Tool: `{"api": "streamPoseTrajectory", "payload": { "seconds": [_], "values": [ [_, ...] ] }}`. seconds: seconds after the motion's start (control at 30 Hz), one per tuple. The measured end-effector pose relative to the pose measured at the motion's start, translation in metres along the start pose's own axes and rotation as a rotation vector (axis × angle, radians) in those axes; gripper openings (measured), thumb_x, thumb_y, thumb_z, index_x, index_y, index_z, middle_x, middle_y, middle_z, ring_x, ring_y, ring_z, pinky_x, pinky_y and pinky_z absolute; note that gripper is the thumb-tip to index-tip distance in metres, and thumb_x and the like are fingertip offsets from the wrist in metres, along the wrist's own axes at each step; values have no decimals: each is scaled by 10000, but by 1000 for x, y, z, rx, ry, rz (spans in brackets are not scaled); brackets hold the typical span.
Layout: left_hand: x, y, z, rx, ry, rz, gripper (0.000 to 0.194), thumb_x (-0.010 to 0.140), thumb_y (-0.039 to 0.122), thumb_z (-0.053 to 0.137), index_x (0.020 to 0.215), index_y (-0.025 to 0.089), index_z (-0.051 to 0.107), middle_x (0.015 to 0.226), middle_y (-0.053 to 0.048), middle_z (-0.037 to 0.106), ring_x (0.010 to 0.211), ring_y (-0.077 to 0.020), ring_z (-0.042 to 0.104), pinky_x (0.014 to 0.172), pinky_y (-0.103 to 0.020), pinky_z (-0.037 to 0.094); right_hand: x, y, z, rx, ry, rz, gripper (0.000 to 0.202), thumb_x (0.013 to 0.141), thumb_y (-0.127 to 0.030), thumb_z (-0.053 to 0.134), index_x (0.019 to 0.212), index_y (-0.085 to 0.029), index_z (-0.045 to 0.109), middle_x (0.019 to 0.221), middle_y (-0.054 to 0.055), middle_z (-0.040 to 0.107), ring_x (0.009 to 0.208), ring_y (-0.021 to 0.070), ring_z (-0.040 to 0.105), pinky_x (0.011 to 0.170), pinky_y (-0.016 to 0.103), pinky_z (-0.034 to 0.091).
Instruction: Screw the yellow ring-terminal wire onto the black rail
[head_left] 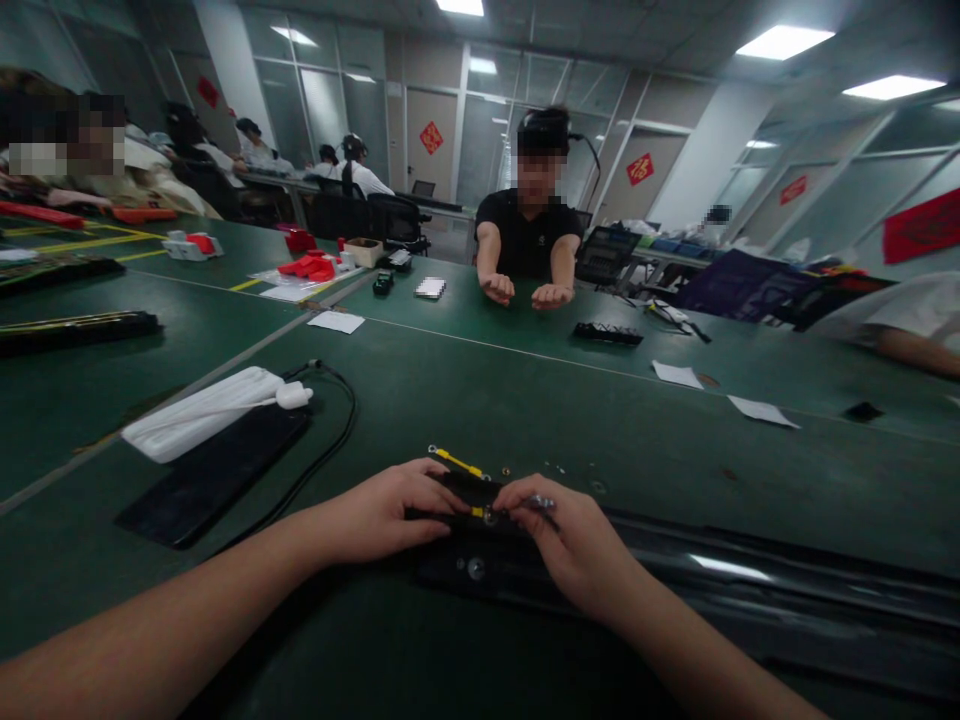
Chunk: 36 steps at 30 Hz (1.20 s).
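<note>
My left hand (394, 508) grips the edge of a long black part (697, 560), its thumb on the near side. Its fingertips touch a short yellow wire piece (478, 511), which ends at a round metal fastener (490, 516). My right hand (559, 525) is closed, fingertips at that fastener, with a small silver metal piece (541, 502) showing between the fingers; its exact kind is unclear. A second yellow wire with ring terminals (459, 463) lies just beyond the hands. Nearer me, a round metal screw head (475, 569) shows on the black part.
Left on the green table (405, 390) are a white power strip (206, 410), a black flat slab (217, 480) and a black cable (352, 400). Small brass bits (506, 471) lie past my hands. Across sits a person (529, 230); papers (677, 374) and a black part (607, 333) lie there.
</note>
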<state>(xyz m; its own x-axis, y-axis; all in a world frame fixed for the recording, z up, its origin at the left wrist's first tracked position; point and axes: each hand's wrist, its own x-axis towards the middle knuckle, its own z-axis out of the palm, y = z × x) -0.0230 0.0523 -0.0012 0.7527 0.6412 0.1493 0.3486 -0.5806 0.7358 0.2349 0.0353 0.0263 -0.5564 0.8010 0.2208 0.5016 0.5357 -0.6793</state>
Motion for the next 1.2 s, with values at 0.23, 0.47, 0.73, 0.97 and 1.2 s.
{"api": "streamPoseTrajectory", "payload": {
  "seconds": [0.23,0.47,0.73,0.97,1.2],
  "values": [
    [0,1,0,-6,2,-18,261,890,198,629,1141,247,680,1168,-15,686,1253,-227,462,1096,-385,324,-1,-2,-2,4,-5,-11,201,928,-90,434,977,-221,577,939,29,653,866,169,619,782,306,474],
    [1,1,0,-14,4,-5,266,888,179,620,1134,254,687,1159,-17,691,1229,-232,486,1108,-414,306,0,-4,-4,10,-6,-7,186,927,-98,429,975,-215,566,937,36,651,847,173,614,765,315,471],
    [1,3,-2,-7,-11,-19,287,883,169,626,1152,256,680,1166,-15,688,1238,-226,475,1113,-410,299,2,-6,-4,9,-28,14,180,916,-92,457,979,-214,574,939,26,651,858,168,612,774,307,460],
    [2,4,-3,-10,-21,-16,297,893,178,616,1173,262,671,1165,-22,690,1237,-233,484,1116,-427,290,4,-5,-4,3,-49,35,184,906,-84,466,959,-219,579,905,16,652,823,167,612,747,302,458],
    [1,1,-2,2,-22,-10,289,895,185,617,1170,254,673,1172,-16,687,1249,-229,471,1119,-400,293,4,-5,-3,-14,-31,64,171,892,-81,500,939,-220,588,878,7,659,792,163,618,723,290,455]
  ]
}}
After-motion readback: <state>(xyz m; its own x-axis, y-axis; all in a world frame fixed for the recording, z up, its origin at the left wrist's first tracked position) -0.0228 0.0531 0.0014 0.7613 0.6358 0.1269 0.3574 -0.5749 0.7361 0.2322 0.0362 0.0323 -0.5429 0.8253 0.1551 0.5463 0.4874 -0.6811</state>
